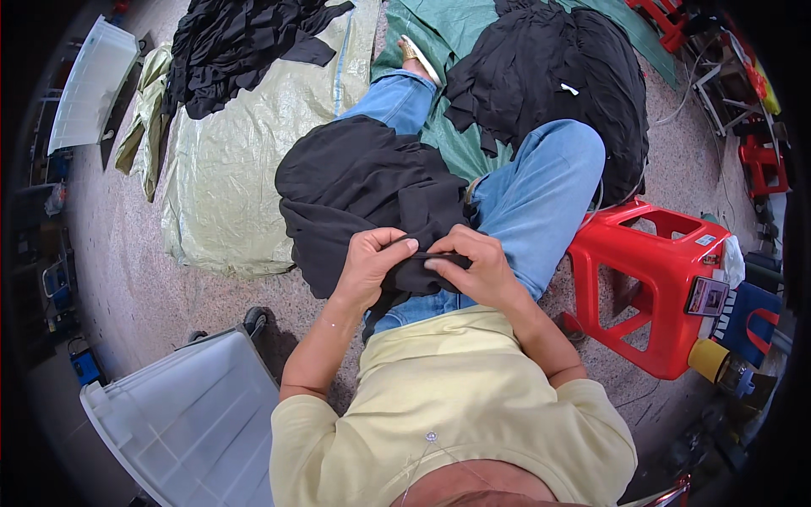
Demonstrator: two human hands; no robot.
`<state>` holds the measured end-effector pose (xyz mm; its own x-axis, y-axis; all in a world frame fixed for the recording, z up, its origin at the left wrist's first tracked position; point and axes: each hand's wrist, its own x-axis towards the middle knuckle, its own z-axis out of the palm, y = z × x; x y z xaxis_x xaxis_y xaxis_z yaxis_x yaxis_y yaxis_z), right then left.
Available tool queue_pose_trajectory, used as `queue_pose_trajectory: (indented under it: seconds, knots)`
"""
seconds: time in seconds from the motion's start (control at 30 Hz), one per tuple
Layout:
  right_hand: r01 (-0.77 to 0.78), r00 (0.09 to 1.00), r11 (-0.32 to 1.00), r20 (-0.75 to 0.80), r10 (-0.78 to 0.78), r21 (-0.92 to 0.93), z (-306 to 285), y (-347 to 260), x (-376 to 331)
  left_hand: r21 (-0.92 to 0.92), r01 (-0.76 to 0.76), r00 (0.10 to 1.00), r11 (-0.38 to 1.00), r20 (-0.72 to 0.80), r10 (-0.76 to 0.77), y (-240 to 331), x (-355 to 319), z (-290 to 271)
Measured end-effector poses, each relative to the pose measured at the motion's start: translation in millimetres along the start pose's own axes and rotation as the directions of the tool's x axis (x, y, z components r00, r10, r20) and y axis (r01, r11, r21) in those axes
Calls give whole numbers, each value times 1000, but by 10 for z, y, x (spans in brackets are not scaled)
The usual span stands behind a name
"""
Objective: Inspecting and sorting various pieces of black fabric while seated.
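A black garment [355, 182] lies bunched across my lap, over blue jeans. On its near edge, my left hand [372, 262] pinches the cloth between thumb and forefinger. Just to the right, my right hand [475, 264] grips the same edge, its thumb and fingers closed on a narrow fold. The two hands are a short way apart, with the folded edge between them. Most of the garment spreads forward over my left leg, and its exact kind cannot be made out.
Black clothes are heaped on a pale sheet [228, 186] ahead left; another black pile [557, 76] lies on a green sheet [435, 25] ahead right. A red plastic stool [608, 279] stands at my right. Translucent bins [186, 414] are on the left. A phone [707, 297] leans by the stool.
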<state>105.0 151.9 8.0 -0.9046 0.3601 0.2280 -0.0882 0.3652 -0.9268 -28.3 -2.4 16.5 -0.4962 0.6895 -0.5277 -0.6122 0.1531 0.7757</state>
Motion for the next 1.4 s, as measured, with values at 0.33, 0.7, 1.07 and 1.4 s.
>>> queue_pose_trajectory:
  seconds: [0.33, 0.7, 1.07, 1.4]
  knots:
    - [-142, 989, 964, -6, 147, 226, 31, -36, 94, 96, 13, 1000, 995, 15, -14, 58, 21, 12]
    - [83, 992, 984, -83, -97, -156, 80, -106, -7, 215, -114, 989, 970, 119, 89, -97, 47, -34]
    - [159, 984, 974, -59, -170, -160, 79, -87, 8, 474, -292, 955, 831, 103, 277, -146, 9, 31]
    - [99, 993, 991, -55, -104, -91, 79, -30, 42, 455, -367, 930, 811, 182, 318, -157, -47, -19]
